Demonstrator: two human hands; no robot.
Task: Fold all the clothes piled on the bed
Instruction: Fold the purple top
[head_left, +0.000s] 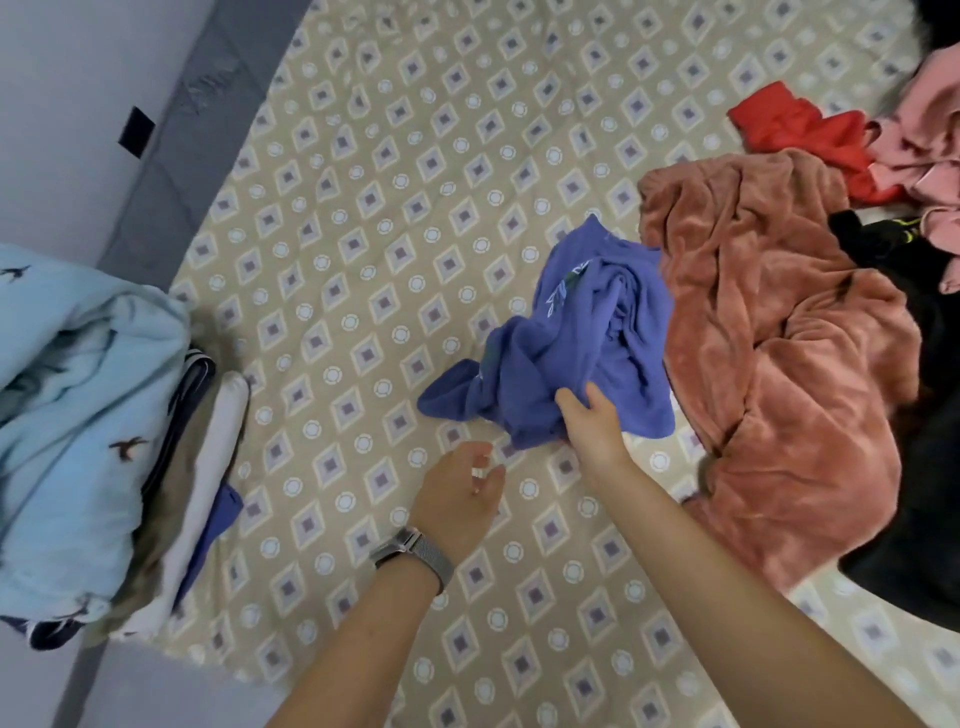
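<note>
Crumpled blue garment (576, 332) lies on the patterned bedsheet (395, 208), its near edge pinched in the right hand (589, 421). Just left of that grip the left hand (460, 501) hovers with fingers loosely curled, holding nothing, a wristwatch (410, 551) on its wrist. Right of the grip sprawls a rust-pink fleece garment (779, 332); well to the left sits a stack of folded clothes (202, 467).
</note>
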